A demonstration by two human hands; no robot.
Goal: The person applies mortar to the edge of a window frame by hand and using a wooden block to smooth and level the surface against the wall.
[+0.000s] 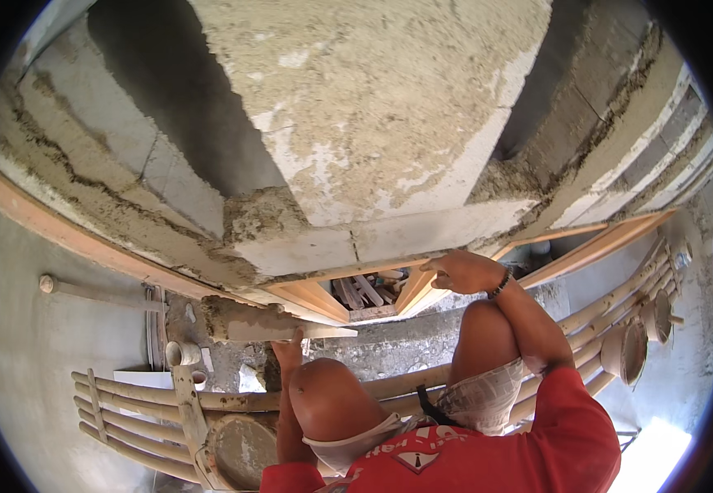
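1. The left hand (288,349) had hold of a long flat board (323,333), left of centre and on the near side of the masonry edge (422,238); its thumb showed at the board's near side, but the other fingers were hidden, so I could not tell how firm the grip was.
2. Mortar-like material (237,315) lay toward the board's left end, left of the hand; that uneven load could have tipped the board and spilled onto the poles (233,402) or the ground.
3. The right hand (465,273) was well apart, farther right, at the timber frame (414,292); its fingers were partly curled, and I could not tell whether they gripped the frame or something small; had it been a handhold, a slip there could have upset the person's balance.
4. The poles were round, with gaps between them; a shift of weight could have made a foot slip.
5. Bowl-like containers (623,352) stood at the right of the poles; a swinging elbow could have knocked one.
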